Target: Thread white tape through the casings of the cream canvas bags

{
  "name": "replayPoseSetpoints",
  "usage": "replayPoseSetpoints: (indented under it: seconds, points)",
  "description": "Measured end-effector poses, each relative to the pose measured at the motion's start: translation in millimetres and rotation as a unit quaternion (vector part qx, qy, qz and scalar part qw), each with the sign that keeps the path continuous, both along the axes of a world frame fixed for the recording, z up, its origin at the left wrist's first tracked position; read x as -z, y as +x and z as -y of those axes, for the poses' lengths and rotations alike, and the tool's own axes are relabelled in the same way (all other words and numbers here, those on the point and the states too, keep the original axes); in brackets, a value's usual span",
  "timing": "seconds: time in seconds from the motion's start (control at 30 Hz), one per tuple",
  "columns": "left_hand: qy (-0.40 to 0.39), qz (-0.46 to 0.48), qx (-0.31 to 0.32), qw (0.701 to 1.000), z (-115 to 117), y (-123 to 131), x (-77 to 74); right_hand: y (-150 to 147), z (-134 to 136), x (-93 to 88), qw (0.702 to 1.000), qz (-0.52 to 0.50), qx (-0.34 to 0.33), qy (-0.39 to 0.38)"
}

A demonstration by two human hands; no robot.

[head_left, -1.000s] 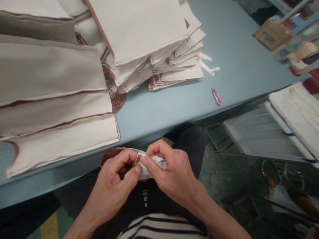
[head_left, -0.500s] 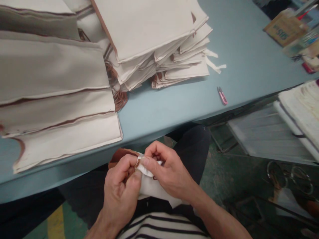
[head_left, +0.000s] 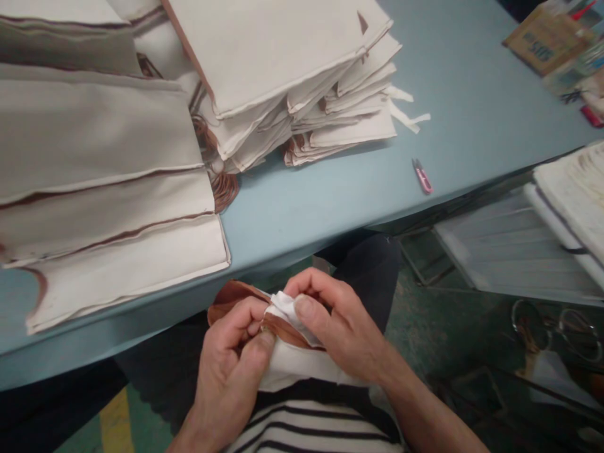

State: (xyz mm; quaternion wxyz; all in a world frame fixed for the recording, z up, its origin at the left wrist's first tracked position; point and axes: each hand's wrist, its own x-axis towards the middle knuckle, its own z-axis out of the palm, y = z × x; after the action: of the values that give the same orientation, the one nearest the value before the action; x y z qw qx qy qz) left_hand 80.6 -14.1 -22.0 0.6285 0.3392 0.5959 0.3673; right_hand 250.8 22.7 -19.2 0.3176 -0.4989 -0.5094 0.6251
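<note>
A white and brown fabric piece (head_left: 287,367) lies over my lap, below the table's front edge. Its brown part (head_left: 233,297) sticks out past my left hand (head_left: 236,358), whose thumb and fingers pinch the edge of the piece. To the right, my right hand (head_left: 337,321) grips a white fold of the same piece between thumb and fingers. Between the hands a brown inner strip shows along the opened edge. The fingertips of both hands are partly hidden by the cloth.
Stacked cream fabric pieces (head_left: 283,56) and more folded ones (head_left: 94,126) cover the left of the blue table (head_left: 292,207). Brown cord (head_left: 224,190) lies between them. Pink snips (head_left: 422,176) rest near the front edge. A cardboard box (head_left: 542,43) stands back right, a white rack (head_left: 491,245) below.
My right hand has shifted slightly right and turned the white fold back, so a brown strip now shows between my hands. My left hand keeps its pinch. The view has shifted slightly.
</note>
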Motion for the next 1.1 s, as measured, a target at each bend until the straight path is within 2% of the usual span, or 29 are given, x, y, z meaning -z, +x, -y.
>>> replayPoseSetpoints:
  seconds: [0.13,0.33,0.43,0.53,0.63,0.87,1.1]
  points:
    - [-0.024,0.034,-0.019,0.999,1,1,4.2,-12,10,7.1,0.994,-0.063,0.01,-0.09]
    - [-0.02,0.042,-0.012,0.999,4,2,8.5,-13,21,15.5,0.991,-0.077,0.05,-0.102]
    - [-0.015,0.012,0.003,1.0,2,-1,8.8,-5,16,15.9,0.98,-0.129,0.067,-0.137]
    - [0.008,-0.025,-0.004,1.0,-2,-3,7.2,3,8,13.5,0.971,-0.159,0.058,-0.17]
    - [0.021,-0.035,-0.015,0.999,-8,-1,4.0,8,5,8.5,0.976,-0.126,0.033,-0.176]
    - [0.03,-0.03,0.045,0.998,-15,-2,7.9,0,8,1.1,0.987,-0.06,0.023,-0.146]
    - [0.025,-0.001,0.135,0.991,-20,-15,13.6,1,9,4.8,0.997,0.069,-0.001,-0.034]
